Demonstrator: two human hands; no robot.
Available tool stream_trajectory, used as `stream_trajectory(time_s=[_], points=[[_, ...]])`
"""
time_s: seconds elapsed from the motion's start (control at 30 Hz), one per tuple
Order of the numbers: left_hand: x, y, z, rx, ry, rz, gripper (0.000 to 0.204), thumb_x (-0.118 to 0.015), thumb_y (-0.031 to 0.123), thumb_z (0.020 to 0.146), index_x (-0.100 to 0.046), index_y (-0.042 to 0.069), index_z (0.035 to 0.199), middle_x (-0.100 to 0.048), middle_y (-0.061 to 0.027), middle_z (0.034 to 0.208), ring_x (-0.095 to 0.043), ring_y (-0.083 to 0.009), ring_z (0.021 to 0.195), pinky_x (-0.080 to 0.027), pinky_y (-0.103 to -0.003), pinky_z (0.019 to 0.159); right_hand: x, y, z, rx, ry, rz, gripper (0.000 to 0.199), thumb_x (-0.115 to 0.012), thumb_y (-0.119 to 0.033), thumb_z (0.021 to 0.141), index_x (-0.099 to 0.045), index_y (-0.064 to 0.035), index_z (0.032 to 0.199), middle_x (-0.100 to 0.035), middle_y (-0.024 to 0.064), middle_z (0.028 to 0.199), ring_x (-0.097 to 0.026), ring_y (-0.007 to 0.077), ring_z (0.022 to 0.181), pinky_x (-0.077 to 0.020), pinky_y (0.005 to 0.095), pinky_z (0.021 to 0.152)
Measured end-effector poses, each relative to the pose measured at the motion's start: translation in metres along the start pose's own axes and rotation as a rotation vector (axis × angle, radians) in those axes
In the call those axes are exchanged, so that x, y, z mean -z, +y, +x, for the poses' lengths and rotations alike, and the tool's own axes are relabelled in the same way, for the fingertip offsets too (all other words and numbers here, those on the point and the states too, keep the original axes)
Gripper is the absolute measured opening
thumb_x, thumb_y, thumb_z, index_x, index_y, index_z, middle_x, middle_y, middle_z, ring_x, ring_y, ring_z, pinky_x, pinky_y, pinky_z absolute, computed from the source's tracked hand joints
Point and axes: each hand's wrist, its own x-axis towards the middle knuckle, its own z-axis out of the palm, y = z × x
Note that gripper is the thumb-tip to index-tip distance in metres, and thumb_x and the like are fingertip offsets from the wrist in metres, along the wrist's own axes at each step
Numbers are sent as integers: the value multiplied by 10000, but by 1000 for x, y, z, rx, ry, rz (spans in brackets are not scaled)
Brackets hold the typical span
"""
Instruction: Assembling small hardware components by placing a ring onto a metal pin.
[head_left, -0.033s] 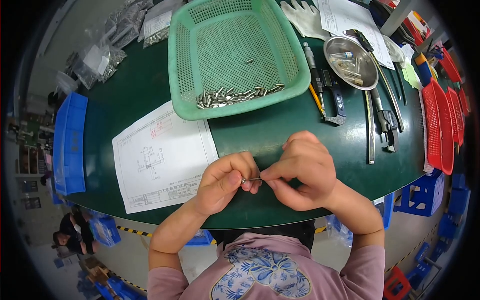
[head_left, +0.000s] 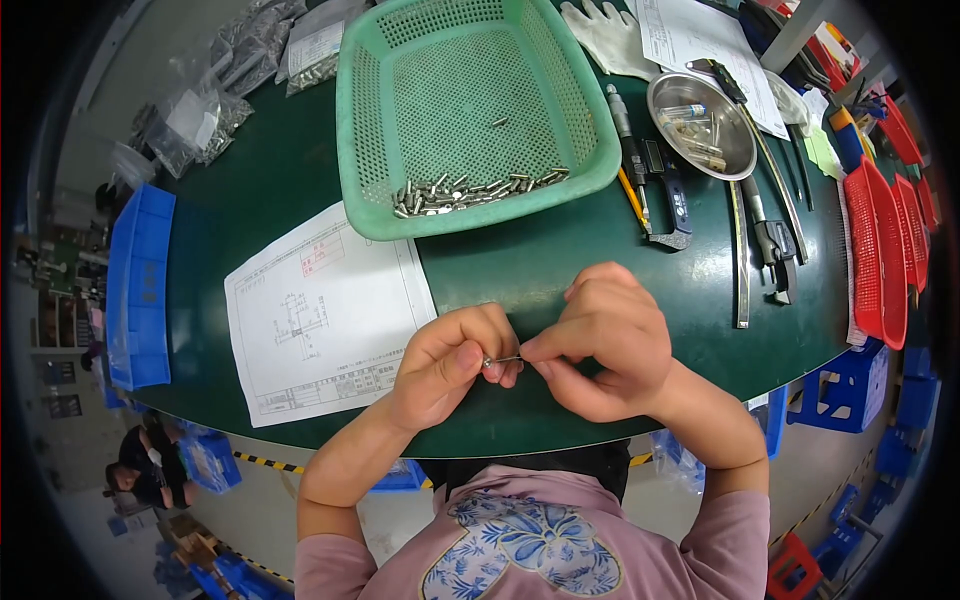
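Close to the table's near edge, my left hand (head_left: 452, 365) pinches a small shiny metal part (head_left: 488, 362) between thumb and fingers. My right hand (head_left: 605, 345) is closed in a pinch on a thin metal pin (head_left: 508, 358), whose other end meets the small part. Whether the pin sits inside the part or only touches it, I cannot tell. Beyond my hands stands a green mesh basket (head_left: 480, 222), with several small metal pieces (head_left: 470, 192) gathered along its near side and a single one farther back. A printed drawing sheet (head_left: 330, 320) lies left of my left hand.
Right of the basket lie a digital micrometer (head_left: 665, 195), a steel bowl (head_left: 745, 165) of small items, a caliper (head_left: 765, 150) and a white glove (head_left: 610, 40). A blue bin (head_left: 140, 290) stands at left, bagged parts (head_left: 205, 120) far left, red baskets (head_left: 875, 255) at right.
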Motion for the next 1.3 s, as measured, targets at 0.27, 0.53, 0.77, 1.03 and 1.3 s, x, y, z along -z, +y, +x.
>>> stream_trajectory(time_s=[0.27,0.53,0.77,1.03,1.3], points=[[0,0,1,-19,8,38,287,-456,290,923,-478,27,812,-453,-76,795,-460,-162,719,-398,-281,682,-1,0,0,19,7,-8,220,-647,-7,578,-621,-88,782,-457,-28,544,-425,154,477,-383,297,578],[0,-1,2,-47,17,66,281,-467,284,919,-487,23,817,-461,-78,793,-471,-166,726,-409,-288,680,-1,0,2,38,26,-18,228,-653,-25,558,-612,-100,769,-471,-9,569,-456,156,475,-357,276,553],[0,-1,0,-65,7,94,215,-508,229,902,-497,19,861,-478,-88,850,-486,-156,761,-429,-279,712,-1,-1,1,43,49,-16,221,-645,-22,543,-615,-98,748,-469,-9,560,-451,153,467,-353,272,547],[1,0,-1,-90,9,112,178,-544,182,880,-505,9,896,-472,-99,891,-492,-161,808,-436,-283,741,0,0,0,34,53,-6,222,-636,-19,534,-618,-96,741,-475,-13,553,-447,149,454,-345,268,530],[1,-1,0,-127,4,150,144,-546,137,869,-505,6,914,-469,-103,900,-492,-166,816,-431,-286,753,1,-2,2,27,44,-10,223,-631,-17,529,-619,-95,737,-473,-14,551,-443,149,451,-340,267,524]])
